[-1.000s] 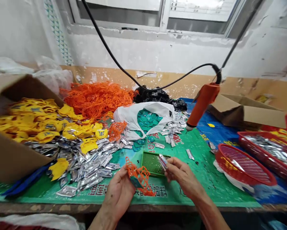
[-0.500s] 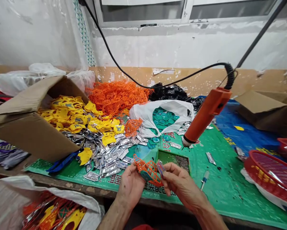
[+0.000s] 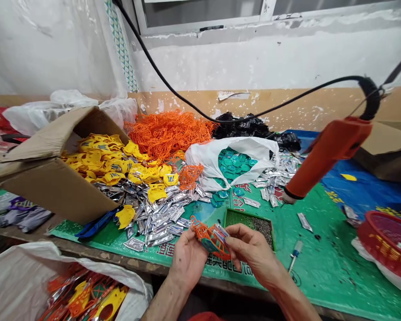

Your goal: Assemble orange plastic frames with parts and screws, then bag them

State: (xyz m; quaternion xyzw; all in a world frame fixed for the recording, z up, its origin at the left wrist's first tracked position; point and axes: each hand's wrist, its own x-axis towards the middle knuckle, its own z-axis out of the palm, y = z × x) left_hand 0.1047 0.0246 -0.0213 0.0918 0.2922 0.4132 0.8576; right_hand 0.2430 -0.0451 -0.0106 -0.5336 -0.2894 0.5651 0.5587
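While the left hand [image 3: 188, 261] cradles an orange plastic lattice frame [image 3: 224, 250] palm-up above a green printed mat [image 3: 316, 263], the right hand [image 3: 250, 249] pinches a silver foil packet [image 3: 221, 232] against it between thumb and fingers. Support from below keeps the frame steady, just before a green mesh tray [image 3: 249, 219].

The left hand [image 3: 188, 261] cradles an orange plastic frame [image 3: 205, 232] while the right hand [image 3: 254, 254] presses a silver foil sachet [image 3: 221, 232] into it (the foil is partly hidden), just beside a green mesh tray [image 3: 237, 218]. An orange handheld tool [image 3: 327, 156] hangs from a black cable [image 3: 287, 100] above a green printed mat [image 3: 320, 240].
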